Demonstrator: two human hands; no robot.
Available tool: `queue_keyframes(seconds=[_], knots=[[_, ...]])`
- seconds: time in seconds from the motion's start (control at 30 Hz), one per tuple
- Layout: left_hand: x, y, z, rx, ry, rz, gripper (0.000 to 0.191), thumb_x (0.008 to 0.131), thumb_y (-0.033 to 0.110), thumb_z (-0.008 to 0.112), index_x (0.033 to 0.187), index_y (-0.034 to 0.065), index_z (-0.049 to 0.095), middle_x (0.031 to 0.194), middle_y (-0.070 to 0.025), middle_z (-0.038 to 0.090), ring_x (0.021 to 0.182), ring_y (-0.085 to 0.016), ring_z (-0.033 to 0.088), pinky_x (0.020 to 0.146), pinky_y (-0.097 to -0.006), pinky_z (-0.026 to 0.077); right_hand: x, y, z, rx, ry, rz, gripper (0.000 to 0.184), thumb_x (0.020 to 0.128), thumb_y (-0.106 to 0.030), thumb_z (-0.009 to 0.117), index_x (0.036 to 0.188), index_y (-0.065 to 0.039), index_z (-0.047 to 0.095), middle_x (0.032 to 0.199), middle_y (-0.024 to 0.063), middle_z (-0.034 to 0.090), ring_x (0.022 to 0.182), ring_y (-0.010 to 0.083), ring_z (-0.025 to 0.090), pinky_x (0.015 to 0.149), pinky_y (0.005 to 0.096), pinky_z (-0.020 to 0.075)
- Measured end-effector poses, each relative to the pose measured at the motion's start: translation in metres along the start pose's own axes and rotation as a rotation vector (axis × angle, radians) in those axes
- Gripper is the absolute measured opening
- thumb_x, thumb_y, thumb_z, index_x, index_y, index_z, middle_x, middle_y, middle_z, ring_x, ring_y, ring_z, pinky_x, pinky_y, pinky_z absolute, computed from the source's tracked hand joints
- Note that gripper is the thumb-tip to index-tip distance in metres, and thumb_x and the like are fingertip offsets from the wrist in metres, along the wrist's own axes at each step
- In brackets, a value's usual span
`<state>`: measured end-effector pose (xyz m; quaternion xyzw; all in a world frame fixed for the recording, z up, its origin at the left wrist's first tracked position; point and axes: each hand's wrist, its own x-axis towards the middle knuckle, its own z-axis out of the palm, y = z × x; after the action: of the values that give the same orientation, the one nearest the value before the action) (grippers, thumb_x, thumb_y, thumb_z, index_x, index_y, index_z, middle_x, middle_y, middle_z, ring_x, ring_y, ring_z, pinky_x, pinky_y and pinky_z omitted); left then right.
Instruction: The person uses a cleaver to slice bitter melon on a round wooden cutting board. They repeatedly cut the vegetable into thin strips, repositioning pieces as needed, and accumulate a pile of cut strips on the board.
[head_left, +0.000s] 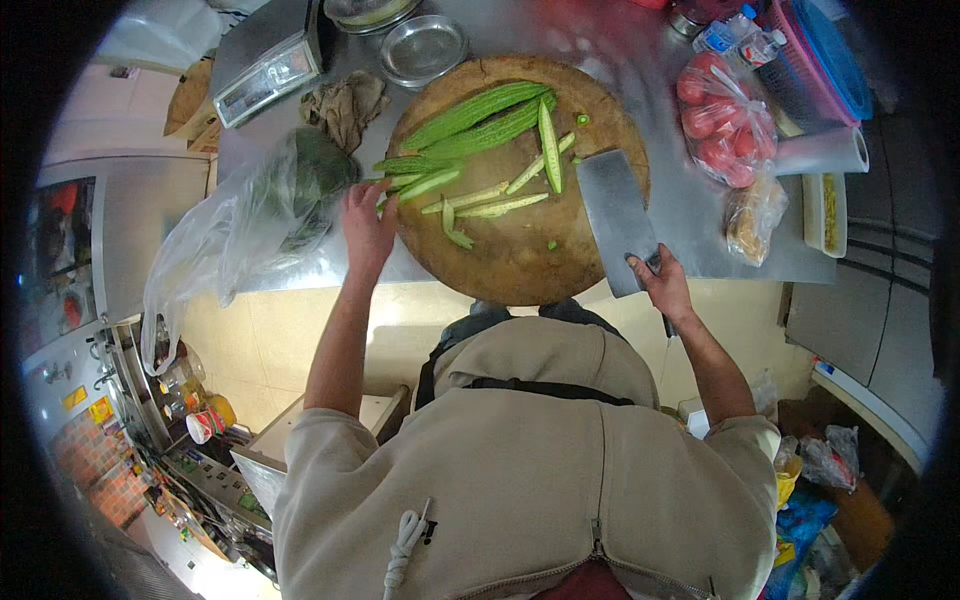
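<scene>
My right hand (664, 283) grips the handle of a broad Chinese cleaver (613, 217), whose blade lies flat over the right side of a round wooden chopping board (517, 259). At the board's left edge, my left hand (370, 225) has its fingers on some split green gourd pieces (429, 182); whether they are pinched is hard to tell. Two whole ridged green gourds, probably bitter melons (480, 116), lie at the back of the board. Several long cut strips (502, 205) with pale inner sides are scattered across its middle.
Left of the board sit a plastic bag of green produce (300, 187), a crumpled brown cloth (345, 109) and a digital scale (268, 82). Metal bowls (424, 51) stand behind. To the right are bagged tomatoes (724, 116), a plastic film roll (821, 152) and a pink basket (806, 64).
</scene>
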<state>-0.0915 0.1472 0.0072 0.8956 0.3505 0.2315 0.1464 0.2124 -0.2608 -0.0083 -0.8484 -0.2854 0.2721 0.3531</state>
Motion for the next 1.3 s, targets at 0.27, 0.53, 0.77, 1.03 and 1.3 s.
queue_keyframes(seconds=[0.27,0.53,0.77,1.03,1.3], knots=[[-0.008,0.013,0.032,0.126,0.140,0.030,0.036,0.089,0.004,0.056,0.123,0.0100,0.068,0.124,-0.0138,0.066,0.114,-0.039,0.059,0.102,-0.0536,0.044,0.009,-0.007,-0.005,-0.109,-0.032,-0.023,0.051,0.091,-0.041,0.081,0.103,0.004,0.060,0.077,0.0203,0.069,0.070,0.0288,0.068,0.068,0.0424,0.0533],[0.034,-0.028,0.012,0.081,-0.215,0.130,0.030,0.086,0.012,0.070,0.115,0.0146,0.066,0.116,-0.0100,0.062,0.112,-0.036,0.058,0.096,-0.0513,0.045,0.015,-0.001,-0.004,-0.089,-0.057,-0.005,0.052,0.091,-0.042,0.081,0.100,0.004,0.059,0.075,0.0193,0.068,0.067,0.0271,0.063,0.065,0.0431,0.0521],[0.040,-0.004,0.014,0.078,-0.118,0.070,0.021,0.088,0.016,0.073,0.105,0.0116,0.063,0.115,-0.0105,0.062,0.110,-0.037,0.058,0.093,-0.0513,0.046,0.017,0.004,-0.002,-0.008,-0.070,-0.009,0.048,0.091,-0.038,0.082,0.102,0.004,0.060,0.079,0.0198,0.069,0.068,0.0251,0.064,0.066,0.0422,0.0526],[-0.007,0.105,0.054,-0.077,-0.199,0.245,0.031,0.085,0.020,0.077,0.112,0.0064,0.067,0.115,-0.0146,0.066,0.108,-0.037,0.061,0.096,-0.0510,0.047,0.007,0.003,-0.005,-0.013,-0.083,0.141,0.040,0.094,-0.031,0.081,0.106,0.002,0.062,0.082,0.0153,0.070,0.073,0.0190,0.063,0.070,0.0380,0.0532],[0.020,0.142,0.072,-0.009,-0.263,0.368,0.036,0.085,0.012,0.071,0.121,0.0114,0.069,0.133,-0.0110,0.059,0.125,-0.033,0.052,0.106,-0.0486,0.042,-0.011,-0.010,-0.017,0.167,0.040,0.082,0.038,0.095,-0.031,0.080,0.107,0.001,0.062,0.076,0.0054,0.064,0.067,0.0137,0.058,0.063,0.0325,0.0505]])
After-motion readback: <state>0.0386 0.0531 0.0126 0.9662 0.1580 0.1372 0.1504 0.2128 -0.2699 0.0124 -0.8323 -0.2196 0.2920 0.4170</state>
